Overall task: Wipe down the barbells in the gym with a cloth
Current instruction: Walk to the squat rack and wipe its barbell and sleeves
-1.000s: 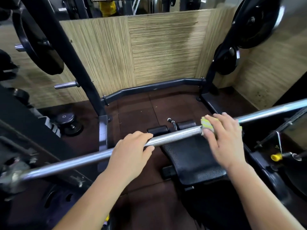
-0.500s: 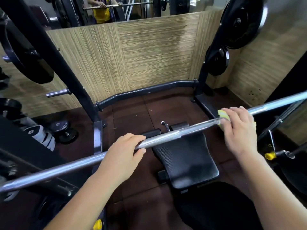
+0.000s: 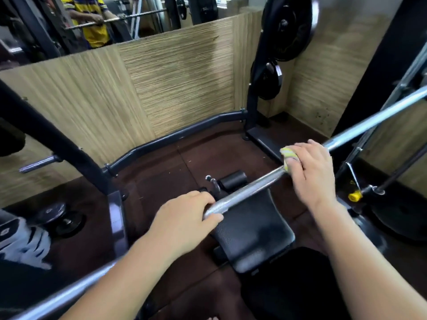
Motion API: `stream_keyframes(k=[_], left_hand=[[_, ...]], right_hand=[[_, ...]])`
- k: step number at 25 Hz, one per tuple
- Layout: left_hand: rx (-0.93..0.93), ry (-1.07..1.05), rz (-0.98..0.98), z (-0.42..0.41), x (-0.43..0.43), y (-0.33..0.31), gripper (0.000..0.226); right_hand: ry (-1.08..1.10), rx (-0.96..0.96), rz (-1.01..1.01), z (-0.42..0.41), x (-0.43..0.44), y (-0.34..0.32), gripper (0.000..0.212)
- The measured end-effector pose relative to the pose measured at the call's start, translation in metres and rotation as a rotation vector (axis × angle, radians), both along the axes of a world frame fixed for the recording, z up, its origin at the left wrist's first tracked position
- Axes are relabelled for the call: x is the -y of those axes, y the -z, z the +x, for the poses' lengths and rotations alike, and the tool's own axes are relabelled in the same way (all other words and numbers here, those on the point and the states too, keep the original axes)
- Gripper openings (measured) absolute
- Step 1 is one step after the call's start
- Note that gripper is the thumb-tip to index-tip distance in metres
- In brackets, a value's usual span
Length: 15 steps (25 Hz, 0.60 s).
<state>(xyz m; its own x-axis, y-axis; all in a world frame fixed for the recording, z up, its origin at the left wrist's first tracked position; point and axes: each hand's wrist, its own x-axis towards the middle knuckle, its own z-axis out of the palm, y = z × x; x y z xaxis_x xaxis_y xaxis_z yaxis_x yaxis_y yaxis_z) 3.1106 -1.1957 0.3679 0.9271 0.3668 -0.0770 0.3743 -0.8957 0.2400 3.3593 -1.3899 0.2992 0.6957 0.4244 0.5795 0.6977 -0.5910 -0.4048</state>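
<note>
Both hands were on the barbell, cloth under the right one.

From the left, we saw dumbbells (image 3: 61, 218) on the dark floor beside the rack upright (image 3: 69, 148). Our left hand (image 3: 184, 220) was clenched around the barbell (image 3: 249, 189), which ran diagonally across the view above the black padded bench (image 3: 251, 229). Further right, our right hand (image 3: 312, 172) was grasping the yellow cloth (image 3: 287, 153), pressed around the bar. Behind it, black weight plates (image 3: 288, 26) hung on the right post.

Silver barbell (image 3: 249, 190) — yellow cloth (image 3: 287, 153)
</note>
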Motion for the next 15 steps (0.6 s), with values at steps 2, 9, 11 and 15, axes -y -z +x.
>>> stream_keyframes(k=[2, 9, 11, 15], left_hand=[[-0.003, 0.118, -0.004, 0.031, 0.005, 0.001, 0.033], [-0.107, 0.437, 0.025, 0.092, -0.008, 0.001, 0.036], [-0.115, 0.482, -0.015, 0.102, -0.011, 0.002, 0.037], [-0.08, 0.542, -0.029, 0.127, -0.005, 0.002, 0.043]], right_hand=[[0.03, 0.015, -0.031, -0.016, -0.015, -0.01, 0.024], [-0.114, 0.036, -0.129, -0.039, -0.008, -0.001, 0.036], [0.114, -0.076, -0.064, 0.01, 0.011, -0.012, 0.04], [0.203, -0.161, -0.034, -0.01, -0.013, -0.007, 0.038]])
